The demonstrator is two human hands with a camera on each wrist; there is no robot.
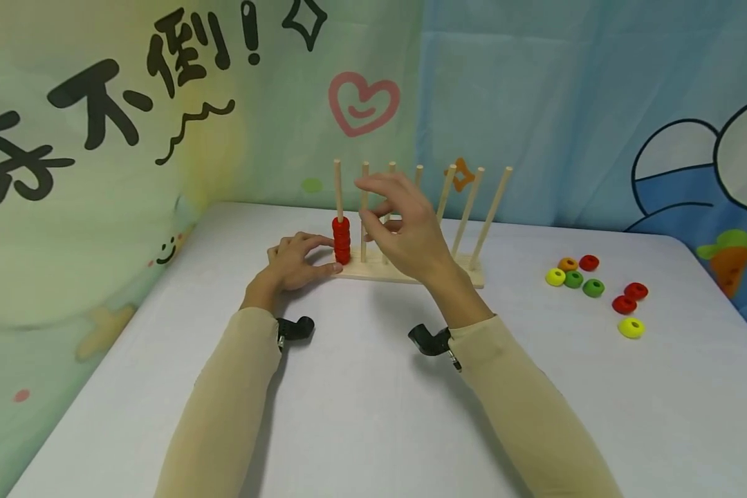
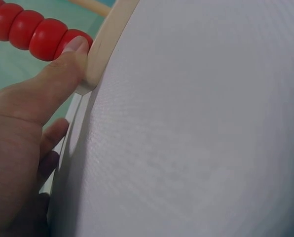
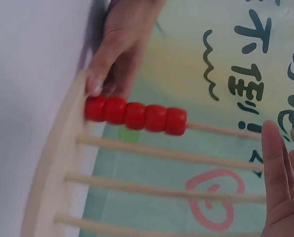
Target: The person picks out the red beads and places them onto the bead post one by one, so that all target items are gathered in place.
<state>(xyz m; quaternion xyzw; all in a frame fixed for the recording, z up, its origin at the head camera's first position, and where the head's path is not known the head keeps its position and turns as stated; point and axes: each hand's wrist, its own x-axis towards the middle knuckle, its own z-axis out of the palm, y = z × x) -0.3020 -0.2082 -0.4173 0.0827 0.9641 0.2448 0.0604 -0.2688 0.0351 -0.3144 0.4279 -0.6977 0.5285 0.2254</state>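
A wooden peg stand (image 1: pixel 404 277) with several upright pegs stands on the table. Several red beads (image 1: pixel 342 242) are stacked on its leftmost peg. My left hand (image 1: pixel 295 261) grips the left end of the stand's base, thumb at the front beside the lowest bead and the index finger farther back. In the left wrist view the thumb (image 2: pixel 63 74) touches the base near that bead. Raised in front of the middle pegs is my right hand (image 1: pixel 404 218), its thumb and index finger apart, with nothing visible between them. The right wrist view shows only part of its fingers (image 3: pixel 275 168).
Loose beads lie on the right of the white table (image 1: pixel 348 415): a yellow bead (image 1: pixel 631 328), red beads (image 1: pixel 624 304), green beads (image 1: pixel 593 288) and an orange bead (image 1: pixel 568 264) among them. A printed cloth backdrop (image 1: pixel 504 83) hangs behind the table.
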